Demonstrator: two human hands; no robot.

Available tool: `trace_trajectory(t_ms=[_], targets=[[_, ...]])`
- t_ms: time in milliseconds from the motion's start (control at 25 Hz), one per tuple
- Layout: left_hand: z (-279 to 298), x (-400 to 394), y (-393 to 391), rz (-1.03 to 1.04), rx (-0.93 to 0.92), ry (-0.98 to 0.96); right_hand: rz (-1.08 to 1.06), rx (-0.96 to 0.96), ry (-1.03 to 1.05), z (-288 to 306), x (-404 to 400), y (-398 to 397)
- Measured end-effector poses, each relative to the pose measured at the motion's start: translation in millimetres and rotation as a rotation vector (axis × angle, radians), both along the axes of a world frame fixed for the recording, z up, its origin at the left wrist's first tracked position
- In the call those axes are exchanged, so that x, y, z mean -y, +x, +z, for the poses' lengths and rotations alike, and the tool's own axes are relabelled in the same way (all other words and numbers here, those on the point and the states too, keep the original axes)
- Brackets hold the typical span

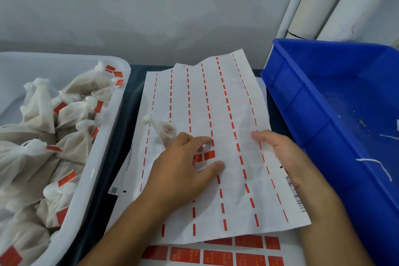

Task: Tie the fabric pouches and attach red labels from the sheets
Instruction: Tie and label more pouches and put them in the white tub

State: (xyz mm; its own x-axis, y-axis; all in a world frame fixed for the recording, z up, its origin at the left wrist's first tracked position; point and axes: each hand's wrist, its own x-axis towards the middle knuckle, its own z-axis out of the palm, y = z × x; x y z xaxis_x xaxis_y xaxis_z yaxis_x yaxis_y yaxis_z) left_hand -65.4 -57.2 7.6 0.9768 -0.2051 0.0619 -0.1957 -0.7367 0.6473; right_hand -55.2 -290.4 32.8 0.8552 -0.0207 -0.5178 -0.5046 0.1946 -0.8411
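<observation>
A mostly used label sheet (224,114), white with thin red strips left on it, lies on the dark table between two bins. My left hand (183,168) rests on its middle, fingertips at the two remaining red labels (205,156). A tied white fabric pouch (160,128) lies on the sheet just beyond that hand. My right hand (280,153) grips the sheet's right edge, thumb on top. A full sheet of red labels (216,255) shows beneath, at the near edge.
A white tub (105,149) on the left holds several tied pouches (38,110) with red labels. A blue bin (313,97) on the right holds bits of white string (375,164). White rolls lean against the wall behind it.
</observation>
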Motion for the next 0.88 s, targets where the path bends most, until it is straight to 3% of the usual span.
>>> trace_trajectory(t_ms=[160, 320, 680, 880], targets=[[3, 3, -2, 0.031, -0.002, 0.006, 0.003, 0.029, 0.075, 0, -6, -1], [2, 4, -1, 0.053, -0.002, -0.011, 0.139, 0.037, 0.235, -3, -19, -7], [3, 2, -1, 0.017, -0.001, -0.039, 0.054, 0.104, 0.088, -5, -32, -7], [7, 7, -3, 0.047, -0.008, -0.179, 0.021, 0.086, -0.052, -7, -31, -9]])
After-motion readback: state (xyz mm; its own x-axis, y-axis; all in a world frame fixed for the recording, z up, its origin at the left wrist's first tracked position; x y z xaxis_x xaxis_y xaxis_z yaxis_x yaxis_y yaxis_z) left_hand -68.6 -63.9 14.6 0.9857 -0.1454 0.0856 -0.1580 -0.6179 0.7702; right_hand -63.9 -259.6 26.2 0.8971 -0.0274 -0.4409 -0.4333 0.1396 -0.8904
